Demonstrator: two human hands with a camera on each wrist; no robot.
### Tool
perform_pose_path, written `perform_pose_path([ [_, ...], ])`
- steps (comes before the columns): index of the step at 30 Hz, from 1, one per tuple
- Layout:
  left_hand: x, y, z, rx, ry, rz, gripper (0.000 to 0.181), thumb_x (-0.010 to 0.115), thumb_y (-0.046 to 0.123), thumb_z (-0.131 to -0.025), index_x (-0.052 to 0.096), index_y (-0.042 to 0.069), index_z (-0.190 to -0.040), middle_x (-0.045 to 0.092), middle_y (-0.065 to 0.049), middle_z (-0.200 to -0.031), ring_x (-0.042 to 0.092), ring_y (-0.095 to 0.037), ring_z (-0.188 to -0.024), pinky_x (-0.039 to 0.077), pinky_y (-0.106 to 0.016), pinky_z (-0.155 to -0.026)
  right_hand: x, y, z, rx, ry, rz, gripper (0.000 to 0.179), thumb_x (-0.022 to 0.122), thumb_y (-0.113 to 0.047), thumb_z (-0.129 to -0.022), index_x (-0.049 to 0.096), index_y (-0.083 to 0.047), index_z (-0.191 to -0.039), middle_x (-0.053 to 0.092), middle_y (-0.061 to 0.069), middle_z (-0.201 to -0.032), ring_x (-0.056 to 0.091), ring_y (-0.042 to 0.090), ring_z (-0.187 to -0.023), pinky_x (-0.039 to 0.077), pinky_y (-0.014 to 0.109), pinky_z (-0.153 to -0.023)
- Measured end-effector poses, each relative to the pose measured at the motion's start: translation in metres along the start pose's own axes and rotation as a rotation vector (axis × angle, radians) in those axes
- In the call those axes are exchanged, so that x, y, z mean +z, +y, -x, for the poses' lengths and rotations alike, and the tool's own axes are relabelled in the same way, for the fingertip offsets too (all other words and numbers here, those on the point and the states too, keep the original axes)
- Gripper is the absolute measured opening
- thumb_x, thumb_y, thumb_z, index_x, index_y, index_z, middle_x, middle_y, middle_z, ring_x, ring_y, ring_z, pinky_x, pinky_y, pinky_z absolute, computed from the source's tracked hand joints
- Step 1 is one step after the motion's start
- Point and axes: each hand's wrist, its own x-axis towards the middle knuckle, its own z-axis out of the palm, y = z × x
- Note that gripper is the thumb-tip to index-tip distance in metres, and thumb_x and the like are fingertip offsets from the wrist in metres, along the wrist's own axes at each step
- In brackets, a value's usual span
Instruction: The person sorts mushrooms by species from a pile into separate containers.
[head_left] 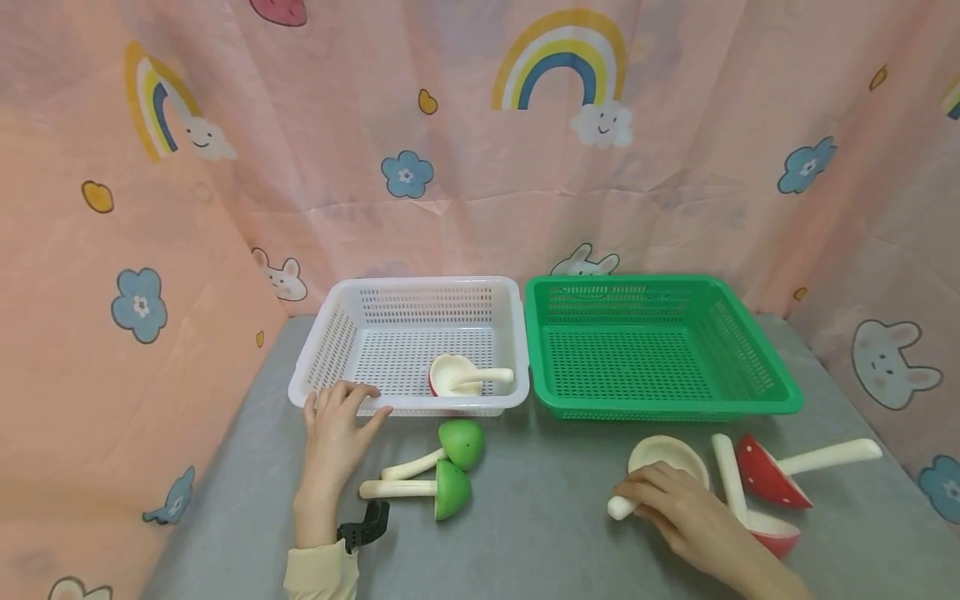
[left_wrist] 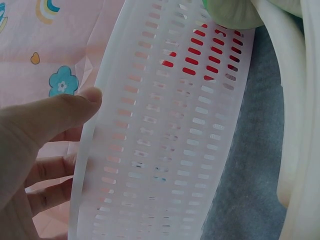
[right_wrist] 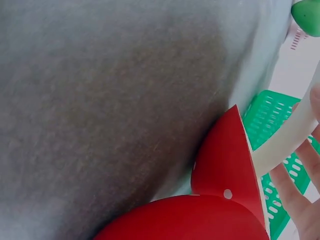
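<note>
My left hand (head_left: 337,425) grips the near rim of the white basket (head_left: 408,283), thumb (left_wrist: 90,100) and fingers on either side of it. Inside that basket lies a red ladle with a cream bowl (head_left: 448,375). Two green mushroom-shaped ladles (head_left: 461,443) lie beside that hand, their cream handles pointing left. Over on the right, my right hand (head_left: 678,508) holds a ladle by its cream handle (head_left: 621,507); its cream bowl (head_left: 667,450) faces up. In the right wrist view the handle (right_wrist: 280,150) runs from a red, white-dotted bowl (right_wrist: 225,165) towards the fingers.
A green basket (head_left: 780,392) stands right of the white one, their rims close together. Two more red ladles lie right of my right hand, one with a dotted bowl (head_left: 765,475), the other a pink-red bowl (head_left: 776,537). Behind hangs a pink patterned curtain (head_left: 465,200).
</note>
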Motion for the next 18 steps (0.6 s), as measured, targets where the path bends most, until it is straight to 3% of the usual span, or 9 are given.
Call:
perform_pose_path([
  [6, -0.001, 0.000, -0.001, -0.003, -0.013, 0.004, 0.030, 0.074, 0.029, -0.084, 0.067, 0.009, -0.107, 0.059, -0.009, -0.108, 0.048, -0.033, -0.114, 0.011, -0.061, -0.115, -0.003, -0.001, -0.005, 0.005, -0.013, 0.028, 0.043, 0.032, -0.041, -0.104, 0.070, -0.020, -0.103, 0.062, -0.015, -0.100, 0.052, 0.001, -0.096, 0.036, 0.014, -0.092],
  [18, -0.001, 0.000, 0.000, 0.005, -0.004, -0.003, 0.030, 0.073, 0.030, -0.084, 0.067, 0.010, -0.106, 0.059, -0.009, -0.106, 0.048, -0.033, -0.114, 0.012, -0.062, -0.114, -0.010, -0.003, -0.019, 0.007, -0.029, -0.047, 0.038, 0.036, -0.038, -0.102, 0.068, -0.019, -0.107, 0.062, -0.012, -0.101, 0.052, 0.004, -0.097, 0.035, 0.012, -0.093],
])
